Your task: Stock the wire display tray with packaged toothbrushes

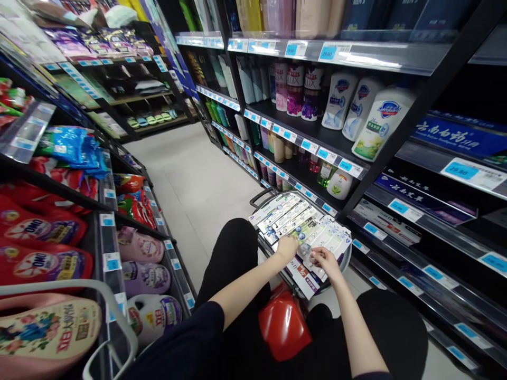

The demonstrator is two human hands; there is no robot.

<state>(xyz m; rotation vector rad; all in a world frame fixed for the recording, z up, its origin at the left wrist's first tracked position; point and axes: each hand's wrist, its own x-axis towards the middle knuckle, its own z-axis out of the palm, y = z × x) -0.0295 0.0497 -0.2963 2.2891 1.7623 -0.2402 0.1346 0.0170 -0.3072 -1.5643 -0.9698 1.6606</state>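
Note:
A shopping basket [347, 259] stands between my knees, topped with flat white toothpaste boxes [279, 214] and clear-fronted packs [327, 237] that look like toothbrushes. My left hand [288, 248] is closed over the middle of the pile, its fingers curled down against the packs. Just to its right, my right hand [325, 258] is closed in a pinch at a piece of clear plastic packaging [307, 249]. What each set of fingertips grips is too small to make out. Below the basket, a shiny red plastic object [284, 327] sits between my legs.
Shelves of body wash bottles [338, 100] and toothpaste boxes [455, 134] rise close on the right. On the left, a shelf holds red detergent bottles [43, 264] and bagged goods [73, 148]. A pale curved rail [119, 311] juts in at lower left. The aisle floor [178, 174] runs ahead.

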